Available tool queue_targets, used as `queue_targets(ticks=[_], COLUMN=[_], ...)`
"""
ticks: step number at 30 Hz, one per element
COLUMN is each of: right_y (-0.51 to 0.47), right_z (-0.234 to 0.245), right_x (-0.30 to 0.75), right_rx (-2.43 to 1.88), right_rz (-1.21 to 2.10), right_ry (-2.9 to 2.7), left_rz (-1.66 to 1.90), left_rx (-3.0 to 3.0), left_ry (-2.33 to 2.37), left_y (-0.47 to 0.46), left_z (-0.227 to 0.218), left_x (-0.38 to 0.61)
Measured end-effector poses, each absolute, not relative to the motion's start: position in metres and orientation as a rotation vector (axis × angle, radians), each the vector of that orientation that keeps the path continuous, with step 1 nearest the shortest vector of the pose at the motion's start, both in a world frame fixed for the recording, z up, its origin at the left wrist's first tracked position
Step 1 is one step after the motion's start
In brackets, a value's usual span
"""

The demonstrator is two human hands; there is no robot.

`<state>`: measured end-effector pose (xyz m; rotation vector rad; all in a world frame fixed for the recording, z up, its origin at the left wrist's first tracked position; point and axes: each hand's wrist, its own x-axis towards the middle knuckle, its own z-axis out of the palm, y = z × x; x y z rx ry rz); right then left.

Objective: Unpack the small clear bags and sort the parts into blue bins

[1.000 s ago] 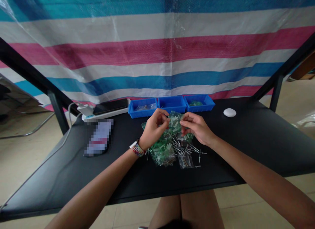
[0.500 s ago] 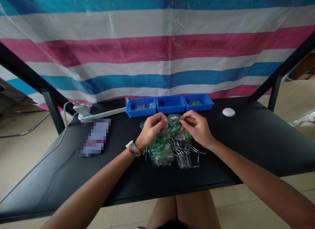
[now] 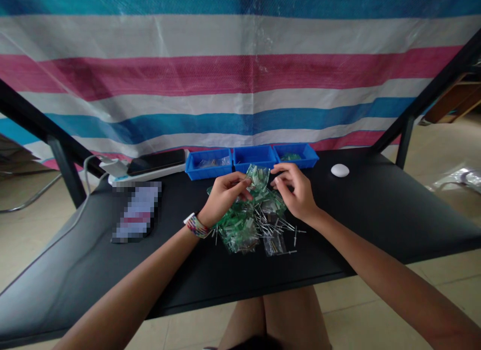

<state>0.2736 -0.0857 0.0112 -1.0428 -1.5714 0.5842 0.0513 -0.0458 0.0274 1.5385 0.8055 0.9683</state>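
Note:
My left hand (image 3: pixel 226 193) pinches a small green-tinted plastic bag (image 3: pixel 258 176) holding small pale pieces. To the right of the bag, my right hand (image 3: pixel 295 189) has its thumb and fingers apart, with nothing visible between them. Below both hands lies a pile of similar green bags (image 3: pixel 240 232), partly hidden by the left hand. Loose silver pins that look like pop rivets (image 3: pixel 268 222) are scattered at its right side. A clear bag with brass-coloured pieces (image 3: pixel 273 243) lies at the near edge of the pile.
Behind the pile stand a left blue bin (image 3: pixel 210 173) with clear bags, a middle blue bin (image 3: pixel 254 165) and a right blue bin (image 3: pixel 305 162) with green bags. A dark phone (image 3: pixel 156 162) lies on a white power strip (image 3: pixel 169 170). A white mouse (image 3: pixel 340 170) sits right.
The green bag has come up clearer between the hands, held by my left hand. My right hand's fingers have parted from it. The whole view has shifted slightly.

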Motion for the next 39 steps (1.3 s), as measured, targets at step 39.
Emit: queue_targets(ticks=[39], right_y=[-0.035], right_z=[0.004], right_x=[0.337], right_rx=[-1.295], right_rz=[-0.046], right_ry=[-1.380], left_rz=[1.079], left_rx=[1.799], left_ry=[1.023], left_y=[-0.040], left_z=[0.017], left_x=[0.046])
